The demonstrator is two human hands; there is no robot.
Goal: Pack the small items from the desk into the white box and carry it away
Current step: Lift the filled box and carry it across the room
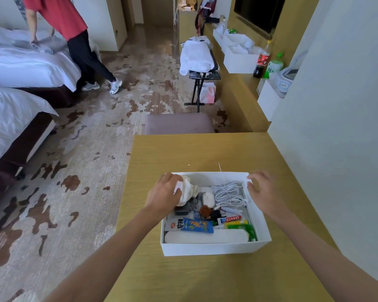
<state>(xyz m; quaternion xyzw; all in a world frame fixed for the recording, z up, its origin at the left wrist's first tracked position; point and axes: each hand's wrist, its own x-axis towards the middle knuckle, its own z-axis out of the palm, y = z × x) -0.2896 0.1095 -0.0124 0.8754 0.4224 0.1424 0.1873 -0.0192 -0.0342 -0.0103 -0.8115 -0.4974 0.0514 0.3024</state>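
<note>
On the desk (183,153) in front of me, the white box (214,249) sits toward the near edge, and it is close to full. Inside I can see a coiled white cable (227,192) at the far right, a blue snack packet (196,226) toward the front, and a long white roll (205,236) lying along the front wall. A red and white tube (229,219) and a green packet (242,226) lie at the right, and some smaller dark bits in the middle I cannot make out.

My left hand (164,192) is curled round a white cloth bundle (187,190) at the far left corner of the box, and the bundle rests partly on the things beneath it. I judge this to be the last thing going in, or nearly the last. My right hand (262,190) holds nothing. Its fingers are loosely spread and bent, just beside the far right corner of the box, and I cannot tell whether they touch the rim. The two hands are well apart, one at each side of the box.

Around the box the desk shows only a thin white sliver (219,167) just beyond the far wall, so the packing looks nearly done to me. What is left, as I judge it, is to let the bundle go, take the box by both sides and carry it away. The box stands on the desk, not yet lifted.
</note>
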